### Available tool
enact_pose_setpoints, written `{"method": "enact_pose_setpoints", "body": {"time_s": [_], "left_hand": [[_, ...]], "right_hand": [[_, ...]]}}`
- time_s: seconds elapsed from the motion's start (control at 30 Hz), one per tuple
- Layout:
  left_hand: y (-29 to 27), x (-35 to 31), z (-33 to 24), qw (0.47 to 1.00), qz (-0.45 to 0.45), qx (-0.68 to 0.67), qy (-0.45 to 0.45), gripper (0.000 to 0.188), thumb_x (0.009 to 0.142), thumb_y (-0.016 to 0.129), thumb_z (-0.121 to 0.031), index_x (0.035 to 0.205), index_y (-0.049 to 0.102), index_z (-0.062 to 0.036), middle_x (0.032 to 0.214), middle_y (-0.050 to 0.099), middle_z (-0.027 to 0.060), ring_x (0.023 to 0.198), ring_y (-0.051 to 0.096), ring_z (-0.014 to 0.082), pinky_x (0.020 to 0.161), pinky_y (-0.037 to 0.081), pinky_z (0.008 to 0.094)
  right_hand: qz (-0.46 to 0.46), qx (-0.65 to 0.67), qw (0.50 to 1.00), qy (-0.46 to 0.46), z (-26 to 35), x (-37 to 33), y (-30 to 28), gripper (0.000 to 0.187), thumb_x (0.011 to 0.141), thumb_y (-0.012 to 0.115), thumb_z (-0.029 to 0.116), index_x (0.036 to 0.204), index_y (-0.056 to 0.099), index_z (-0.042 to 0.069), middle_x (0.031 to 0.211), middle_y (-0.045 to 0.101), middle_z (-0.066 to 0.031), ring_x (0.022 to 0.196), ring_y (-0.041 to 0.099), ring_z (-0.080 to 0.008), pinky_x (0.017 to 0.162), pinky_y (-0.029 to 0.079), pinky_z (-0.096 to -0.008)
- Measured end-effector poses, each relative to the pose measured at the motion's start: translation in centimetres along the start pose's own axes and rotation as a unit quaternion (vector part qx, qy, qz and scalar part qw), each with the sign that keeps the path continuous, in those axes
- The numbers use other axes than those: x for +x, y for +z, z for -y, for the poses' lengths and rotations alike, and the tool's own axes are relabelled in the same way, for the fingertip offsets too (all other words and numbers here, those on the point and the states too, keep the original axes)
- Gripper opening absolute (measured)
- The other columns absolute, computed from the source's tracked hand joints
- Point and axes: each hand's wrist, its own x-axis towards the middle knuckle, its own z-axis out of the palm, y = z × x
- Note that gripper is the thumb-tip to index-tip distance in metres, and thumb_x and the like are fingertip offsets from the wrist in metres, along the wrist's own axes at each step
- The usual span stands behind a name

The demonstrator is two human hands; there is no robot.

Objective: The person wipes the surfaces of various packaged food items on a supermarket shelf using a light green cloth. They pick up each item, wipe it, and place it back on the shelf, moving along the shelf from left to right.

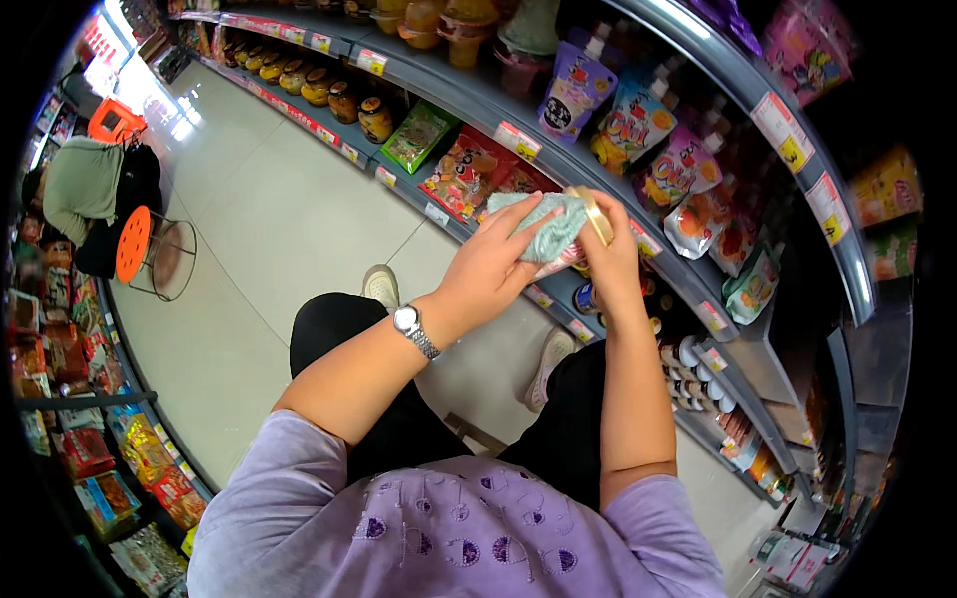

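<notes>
My left hand (483,261), below a wristwatch (407,319), presses a pale green cloth (551,235) with its fingers laid over it. The cloth lies against a round container with a gold-coloured lid or rim (595,216). Around that container's right side curl the fingers of my right hand (613,261). Most of its body is hidden by the cloth and my hands, so I cannot make out its contents. Both hands are held before the lower shelf, near red snack bags (464,171) and a green bag (418,136).
Spouted pouches (634,122) line the shelf (439,75) above my hands. Glass jars (315,87) stand in a row at the far left of the lower shelf. Behind on the left, a person in a green top (85,184) bends near an orange stool (133,245). Packaged snacks (85,451) fill the left shelving.
</notes>
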Motion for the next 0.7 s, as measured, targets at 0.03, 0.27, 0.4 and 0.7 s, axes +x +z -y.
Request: {"method": "enact_pose_setpoints", "body": {"time_s": [0.03, 0.27, 0.4, 0.7], "left_hand": [[-0.2, 0.2, -0.5, 1.000, 0.014, 0.015, 0.013, 0.048, 0.076, 0.056, -0.005, 0.124, 0.053, -0.0074, 0.136, 0.038, 0.0213, 0.122, 0.041, 0.0385, 0.101, 0.033, 0.0426], [-0.4, 0.1, -1.0, 0.984, 0.082, 0.094, 0.125, 0.054, 0.067, 0.059, 0.000, 0.119, 0.057, -0.0139, 0.135, 0.042, 0.0187, 0.125, 0.039, 0.0371, 0.099, 0.036, 0.0453], [-0.7, -0.4, -0.6, 0.982, 0.053, -0.173, -0.055, 0.036, 0.083, 0.054, -0.009, 0.119, 0.055, -0.0091, 0.132, 0.046, 0.0154, 0.125, 0.042, 0.0304, 0.099, 0.038, 0.0425], [0.5, -0.1, 1.0, 0.422, 0.059, -0.816, -0.391, 0.049, 0.097, 0.035, -0.037, 0.128, 0.041, 0.0008, 0.125, 0.051, 0.0161, 0.112, 0.055, 0.0282, 0.091, 0.048, 0.0412]], "right_hand": [[-0.010, -0.005, 1.000, -0.011, 0.8, 0.2, 0.1, 0.039, 0.084, 0.065, 0.019, 0.116, 0.050, 0.004, 0.103, 0.057, -0.0064, 0.090, 0.054, -0.0113, 0.076, 0.045, -0.0247], [-0.025, 0.090, 0.995, 0.038, 2.5, -0.1, -1.6, 0.041, 0.083, 0.066, 0.022, 0.115, 0.050, 0.003, 0.102, 0.057, -0.0059, 0.091, 0.054, -0.0109, 0.078, 0.044, -0.0251], [0.039, 0.069, 0.997, 0.003, 3.0, -0.4, -2.3, 0.046, 0.080, 0.067, 0.021, 0.119, 0.048, 0.005, 0.105, 0.057, -0.0057, 0.098, 0.053, -0.0132, 0.084, 0.042, -0.0266], [0.138, 0.150, 0.973, -0.111, 3.4, -1.8, -2.2, 0.077, 0.070, 0.073, 0.029, 0.133, 0.036, 0.005, 0.125, 0.045, -0.0100, 0.118, 0.042, -0.0195, 0.100, 0.032, -0.0324]]}}
